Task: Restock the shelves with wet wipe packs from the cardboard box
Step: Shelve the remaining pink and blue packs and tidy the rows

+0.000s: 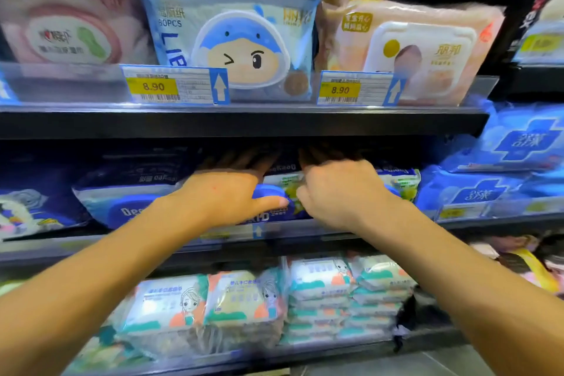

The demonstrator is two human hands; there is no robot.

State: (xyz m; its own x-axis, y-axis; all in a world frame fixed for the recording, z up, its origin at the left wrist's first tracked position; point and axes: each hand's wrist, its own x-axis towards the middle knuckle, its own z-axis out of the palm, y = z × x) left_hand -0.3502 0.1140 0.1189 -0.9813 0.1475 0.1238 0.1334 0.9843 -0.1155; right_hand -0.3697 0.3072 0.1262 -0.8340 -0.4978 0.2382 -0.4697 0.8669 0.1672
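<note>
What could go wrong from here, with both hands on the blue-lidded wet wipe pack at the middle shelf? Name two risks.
The left hand and right hand grip the blue-lidded wet wipe pack near the middle shelf front edge; released early, it may slide off.
Their fingers reach under the upper shelf, so knuckles could scrape it.

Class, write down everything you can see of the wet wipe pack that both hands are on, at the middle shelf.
The wet wipe pack is a soft plastic-film pouch, dark blue along its top, white and green below, with a rounded blue flip lid on its face. It sits at the front of the middle shelf, beside a similar pack. The left hand grips it, fingers over the top, thumb on the lid; the right hand holds its other side.
</note>
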